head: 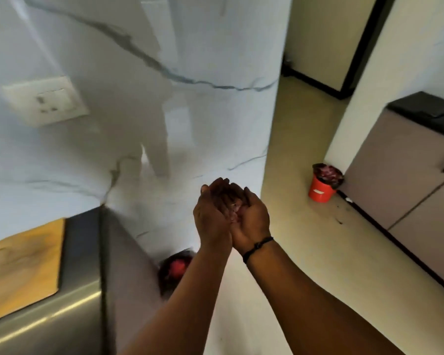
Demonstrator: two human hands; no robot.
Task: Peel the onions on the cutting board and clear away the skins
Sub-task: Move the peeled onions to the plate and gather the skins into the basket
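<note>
My left hand [212,213] and my right hand [253,217] are pressed together into a cup, held out over the floor beside the counter. A few pale pinkish onion skins [237,208] show in the gap between the palms; most of what they hold is hidden. A black cord sits on my right wrist. The wooden cutting board [18,267] lies on the steel counter at the lower left, cut off by the frame, and no onions are in view on it.
A red bin [319,192] with a dark liner and purplish scraps stands on the floor at the right, by grey cabinets [408,180]. A second dark bin [176,267] with something red inside sits under my left forearm. A marble wall [139,111] with a socket faces me.
</note>
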